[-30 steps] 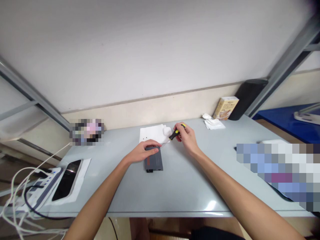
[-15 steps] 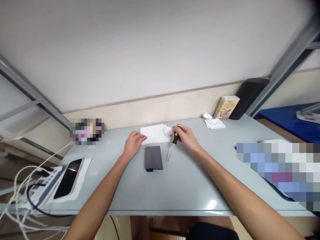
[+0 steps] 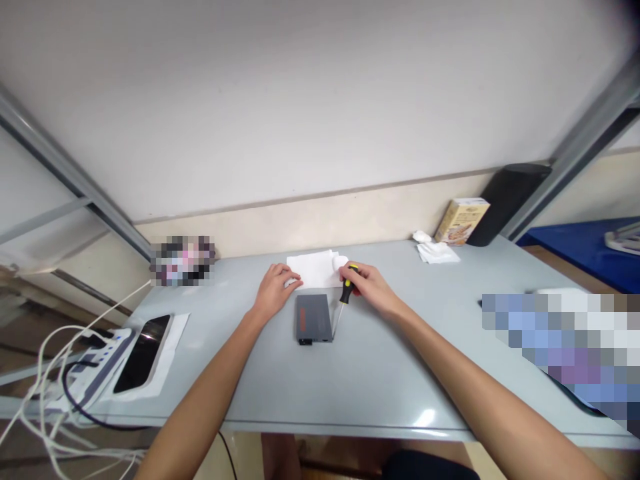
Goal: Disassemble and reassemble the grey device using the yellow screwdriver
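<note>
A dark grey box with red lettering [image 3: 313,318] lies flat at the middle of the grey table. My right hand [image 3: 369,285] grips a black and yellow screwdriver [image 3: 349,285], its shaft slanting down to the box's lower right corner. Behind the box is a sheet of white paper [image 3: 315,270], with a small white object [image 3: 340,263] at its right end, partly behind my right fingers. My left hand [image 3: 275,288] rests at the paper's left edge, fingers curled; anything small between them cannot be made out.
On the left, a black phone [image 3: 144,353] lies on white paper beside a power strip [image 3: 95,373] with tangled white cables [image 3: 43,373]. A yellow carton [image 3: 463,221], crumpled tissue [image 3: 435,251] and a black cylinder [image 3: 510,203] stand at the back right.
My right hand has brought the screwdriver down and left relative to the box, so its tip is now at the box's corner. The whole view has shifted slightly.
</note>
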Demonstrator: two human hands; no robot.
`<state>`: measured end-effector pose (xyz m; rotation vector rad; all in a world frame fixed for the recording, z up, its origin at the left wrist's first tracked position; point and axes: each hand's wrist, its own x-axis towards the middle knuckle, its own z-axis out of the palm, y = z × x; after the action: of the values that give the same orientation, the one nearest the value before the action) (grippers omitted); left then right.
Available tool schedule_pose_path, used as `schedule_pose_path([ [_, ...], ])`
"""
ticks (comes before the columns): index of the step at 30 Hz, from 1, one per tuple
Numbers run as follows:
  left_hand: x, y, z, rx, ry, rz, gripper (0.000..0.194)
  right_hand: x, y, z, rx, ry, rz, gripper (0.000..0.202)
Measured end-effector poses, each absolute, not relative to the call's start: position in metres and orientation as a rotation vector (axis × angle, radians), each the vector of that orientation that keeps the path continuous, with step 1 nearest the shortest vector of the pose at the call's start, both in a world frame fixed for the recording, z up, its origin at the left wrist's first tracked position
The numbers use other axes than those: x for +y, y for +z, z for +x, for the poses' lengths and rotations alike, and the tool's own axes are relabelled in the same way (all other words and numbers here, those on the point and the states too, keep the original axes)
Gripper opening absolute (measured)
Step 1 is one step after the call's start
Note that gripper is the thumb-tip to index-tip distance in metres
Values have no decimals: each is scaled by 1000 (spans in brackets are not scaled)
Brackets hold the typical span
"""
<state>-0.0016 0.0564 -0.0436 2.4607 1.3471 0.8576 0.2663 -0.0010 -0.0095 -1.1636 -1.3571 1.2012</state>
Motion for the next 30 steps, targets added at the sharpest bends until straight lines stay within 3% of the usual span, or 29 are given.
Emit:
schedule_pose_path([
  [6,32,-22,18,1104,1013,2470,26,0,-11,266,-1409,1178,-1178,45],
  [12,8,-10,36,798,631,2477,24,1,-10,266,-1352,1163,-1151,47],
  [21,9,-10,35,794,547,2428,18,1,-11,266,-1350,1138,-1152,48],
  [30,11,-7,31,855,481,2553,27,6,-10,272,-1177,1097,-1160,45],
])
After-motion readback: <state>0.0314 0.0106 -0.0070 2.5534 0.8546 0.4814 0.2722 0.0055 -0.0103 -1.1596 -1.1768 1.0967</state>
